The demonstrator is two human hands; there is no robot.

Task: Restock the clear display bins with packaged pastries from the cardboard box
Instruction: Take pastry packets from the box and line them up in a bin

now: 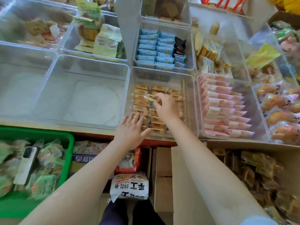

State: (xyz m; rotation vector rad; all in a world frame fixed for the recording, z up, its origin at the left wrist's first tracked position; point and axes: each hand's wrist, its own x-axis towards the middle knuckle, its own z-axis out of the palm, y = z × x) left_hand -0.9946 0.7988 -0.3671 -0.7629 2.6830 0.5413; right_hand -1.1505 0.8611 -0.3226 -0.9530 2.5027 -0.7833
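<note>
A clear display bin (190, 101) in the middle of the shelf holds rows of small orange-brown packaged pastries (158, 89). My right hand (165, 108) hovers over the rows and pinches one wrapped pastry (150, 99) at its fingertips. My left hand (132, 130) lies flat with straight fingers on the near-left packets in the same bin. The cardboard box (243, 145) stands at the lower right, and the dark wrapped pastries (253, 172) inside it are blurred.
A large bare clear bin (48, 82) sits left of the pastry bin. Blue packets (154, 47) fill the bin behind, pink packets (222, 109) the one to the right. A green basket (68, 138) with a phone (26, 164) is at lower left. Snack bags (129, 185) and closed cartons (162, 176) lie below.
</note>
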